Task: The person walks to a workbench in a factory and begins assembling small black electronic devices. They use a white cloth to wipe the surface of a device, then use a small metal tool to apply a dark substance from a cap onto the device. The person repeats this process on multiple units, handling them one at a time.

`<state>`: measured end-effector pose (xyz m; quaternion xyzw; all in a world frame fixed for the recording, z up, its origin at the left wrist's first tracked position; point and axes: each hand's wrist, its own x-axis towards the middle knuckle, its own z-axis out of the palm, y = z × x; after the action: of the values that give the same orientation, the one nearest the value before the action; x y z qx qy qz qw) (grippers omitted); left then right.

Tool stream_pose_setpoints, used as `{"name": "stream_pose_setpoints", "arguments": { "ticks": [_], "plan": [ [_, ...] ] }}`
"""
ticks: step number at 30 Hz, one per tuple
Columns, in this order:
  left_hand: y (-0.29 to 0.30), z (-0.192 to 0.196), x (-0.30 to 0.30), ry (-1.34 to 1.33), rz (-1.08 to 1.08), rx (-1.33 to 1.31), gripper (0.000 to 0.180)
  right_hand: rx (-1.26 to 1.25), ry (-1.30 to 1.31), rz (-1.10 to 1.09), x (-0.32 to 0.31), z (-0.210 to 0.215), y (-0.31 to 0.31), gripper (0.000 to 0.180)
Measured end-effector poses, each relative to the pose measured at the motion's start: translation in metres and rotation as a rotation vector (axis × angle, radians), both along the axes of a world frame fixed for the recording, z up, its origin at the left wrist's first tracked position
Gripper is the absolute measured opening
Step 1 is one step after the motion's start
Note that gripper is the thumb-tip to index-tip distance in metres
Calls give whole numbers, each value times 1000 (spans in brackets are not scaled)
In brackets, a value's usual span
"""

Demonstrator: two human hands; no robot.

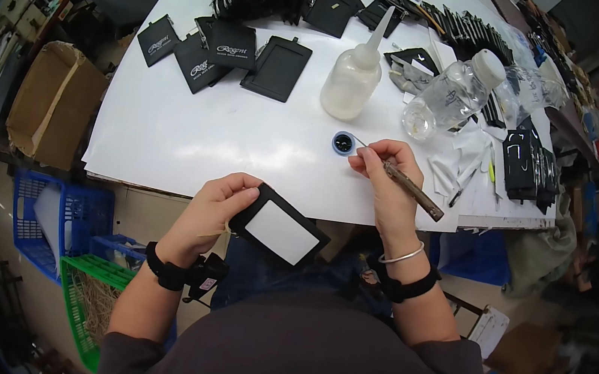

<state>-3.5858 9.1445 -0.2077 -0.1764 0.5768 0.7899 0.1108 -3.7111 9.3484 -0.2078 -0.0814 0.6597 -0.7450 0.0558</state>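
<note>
White and glossy, the worktable [207, 144] bears black wallets [233, 43] toward its far side. Just off the near edge, the person's left hand [226, 198] pinches a white-panelled black card holder [281, 229] at one corner, thumb on its face. It looks light, smooth and fairly stiff to me, best held by its dark border, without much squeezing. The right hand [393, 175] closes its fingers around a brown-handled tool [414, 191], its thin tip near a blue-rimmed cap [334, 144] of dark liquid [344, 143]
</note>
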Motion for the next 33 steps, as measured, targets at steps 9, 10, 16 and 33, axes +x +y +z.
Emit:
{"name": "stream_pose_setpoints", "arguments": {
  "ticks": [9,10,16,33],
  "plan": [
    [-2,-2,-2,-17,7,83,20,203,175,-88,-2,-11,-4,15],
    [-2,-2,-2,-18,6,87,20,223,185,-91,-2,-12,-4,15],
    [-3,-1,-3,-22,-13,94,20,322,255,-85,-5,-16,-8,13],
    [-6,0,-3,-33,-57,47,20,-131,-335,334,44,17,-28,16]
  ]
}}
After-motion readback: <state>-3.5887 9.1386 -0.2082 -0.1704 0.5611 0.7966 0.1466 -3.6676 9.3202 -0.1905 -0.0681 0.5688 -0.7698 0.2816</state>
